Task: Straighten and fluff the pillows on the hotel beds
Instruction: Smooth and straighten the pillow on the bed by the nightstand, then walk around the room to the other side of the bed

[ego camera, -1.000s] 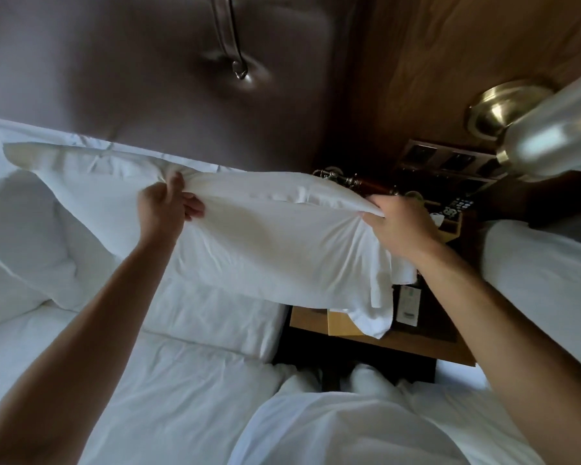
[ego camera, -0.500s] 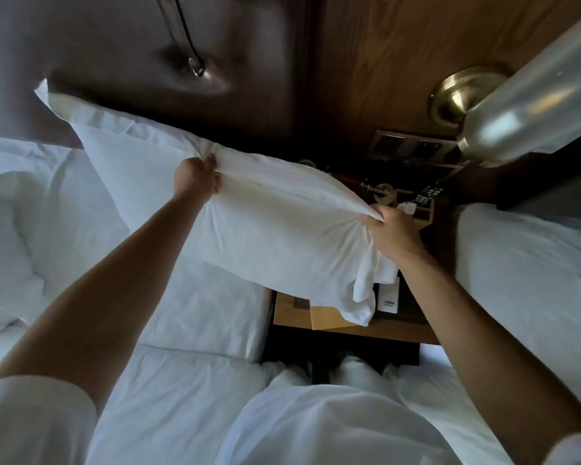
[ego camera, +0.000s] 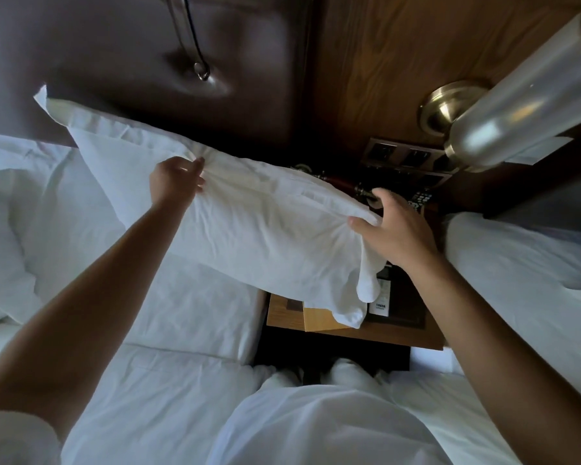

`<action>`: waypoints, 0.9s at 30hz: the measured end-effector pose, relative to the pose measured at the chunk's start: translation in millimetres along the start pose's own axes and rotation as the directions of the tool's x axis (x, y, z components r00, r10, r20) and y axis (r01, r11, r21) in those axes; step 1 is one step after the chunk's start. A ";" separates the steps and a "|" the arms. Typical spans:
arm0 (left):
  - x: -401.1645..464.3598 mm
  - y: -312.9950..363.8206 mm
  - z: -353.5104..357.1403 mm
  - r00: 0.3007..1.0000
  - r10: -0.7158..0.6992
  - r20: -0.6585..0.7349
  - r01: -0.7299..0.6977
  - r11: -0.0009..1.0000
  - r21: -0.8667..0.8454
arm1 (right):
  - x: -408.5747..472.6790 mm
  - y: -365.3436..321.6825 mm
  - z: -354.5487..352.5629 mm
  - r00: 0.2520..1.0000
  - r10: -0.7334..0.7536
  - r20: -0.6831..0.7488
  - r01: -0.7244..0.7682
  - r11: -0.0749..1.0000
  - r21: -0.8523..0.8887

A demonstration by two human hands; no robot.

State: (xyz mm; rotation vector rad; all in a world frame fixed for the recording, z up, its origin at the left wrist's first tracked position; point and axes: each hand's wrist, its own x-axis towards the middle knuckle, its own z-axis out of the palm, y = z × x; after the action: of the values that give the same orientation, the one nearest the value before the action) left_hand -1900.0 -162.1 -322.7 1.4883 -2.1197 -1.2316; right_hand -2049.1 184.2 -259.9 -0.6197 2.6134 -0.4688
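Note:
I hold a white pillow up over the gap between bed and nightstand. Its far left corner leans on the dark padded headboard. My left hand pinches the pillow's top edge, where the fabric bunches. My right hand grips the right end with thumb pressed in and fingers loosely spread. The slack end of the pillowcase hangs below it. A second white pillow lies flat on the left bed beneath. Another pillow sits further left.
A wooden nightstand stands between the beds, carrying a card, a remote and small items. A wall lamp juts out at upper right above a switch panel. The right bed's pillow lies close by. A reading light hangs on the headboard.
Over the second, both hands swung the pillow up and away, its far corner now resting against the headboard. My right hand's fingers have spread since half a second ago.

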 end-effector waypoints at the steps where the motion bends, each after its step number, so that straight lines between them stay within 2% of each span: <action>1: -5.5 2.5 -6.4 0.999 0.041 0.000 -0.041 0.997 0.067 | -4.1 -5.7 -6.8 0.998 -0.060 -0.032 0.060 0.998 -0.012; 4: -32.4 13.7 -32.6 0.986 0.165 0.014 -0.164 0.962 0.218 | -16.6 -29.4 -24.6 0.963 -0.253 -0.096 0.249 0.967 -0.049; 7: -67.8 24.8 -63.3 0.949 0.316 -0.008 -0.296 0.900 0.321 | -26.7 -58.9 -35.5 0.889 -0.436 -0.141 0.433 0.900 -0.053; 11: -127.3 32.9 -99.5 0.903 0.408 -0.135 -0.324 0.853 0.410 | -39.2 -86.5 -40.6 0.754 -0.631 -0.182 0.629 0.774 -0.073; 18: -251.2 29.0 -141.0 0.812 0.440 -0.382 -0.214 0.835 0.507 | -67.3 -96.7 -66.8 0.499 -0.853 -0.155 0.851 0.516 -0.096; 21: -298.0 29.0 -144.1 0.781 0.445 -0.438 -0.158 0.819 0.552 | -82.1 -95.9 -82.6 0.393 -0.904 -0.171 0.906 0.412 -0.095; 23: -348.3 21.2 -144.7 0.742 0.435 -0.510 -0.067 0.805 0.590 | -102.5 -100.7 -85.0 0.291 -0.949 -0.124 0.948 0.304 -0.097; 24: -353.0 22.1 -141.8 0.737 0.451 -0.503 -0.083 0.800 0.595 | -103.0 -101.9 -86.3 0.291 -0.949 -0.122 0.948 0.304 -0.095; 26: -406.1 14.8 -151.2 0.695 0.449 -0.561 0.016 0.771 0.637 | -129.6 -115.0 -81.7 0.176 -0.980 -0.095 0.981 0.182 -0.062; 27: -410.5 17.2 -152.3 0.696 0.453 -0.556 0.015 0.766 0.643 | -130.7 -117.6 -82.9 0.172 -0.980 -0.097 0.982 0.179 -0.063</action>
State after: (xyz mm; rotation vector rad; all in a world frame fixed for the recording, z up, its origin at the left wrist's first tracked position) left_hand -1635.7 123.0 -120.6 1.4802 -2.1015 0.1920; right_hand -1939.8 167.0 -100.2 -2.3921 1.8446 -0.8818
